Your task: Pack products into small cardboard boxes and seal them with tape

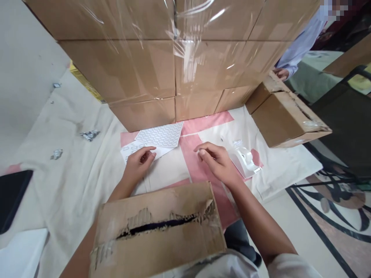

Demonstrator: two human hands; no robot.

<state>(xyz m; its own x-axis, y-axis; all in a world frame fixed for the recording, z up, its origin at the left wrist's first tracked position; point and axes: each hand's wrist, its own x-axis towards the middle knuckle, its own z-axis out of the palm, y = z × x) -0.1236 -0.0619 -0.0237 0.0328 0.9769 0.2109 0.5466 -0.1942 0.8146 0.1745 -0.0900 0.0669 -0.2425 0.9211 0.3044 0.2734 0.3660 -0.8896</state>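
My left hand (139,162) rests on a white sticker sheet (131,150), fingers curled over its edge. A second sticker sheet (160,136) lies just beyond it, overlapping. My right hand (217,160) hovers over the pink and white cloth (199,170), fingertips pinched together; whether they hold a small sticker I cannot tell. A white tape dispenser (243,160) sits right beside that hand. A torn cardboard box (158,229) lies on my lap, below both hands.
A tall stack of plastic-wrapped cartons (174,58) fills the back. An open carton (286,117) lies to the right, where another person's hand (280,72) and sleeve show. Foil scraps (89,135) lie left, and a black object (11,197) at the left edge.
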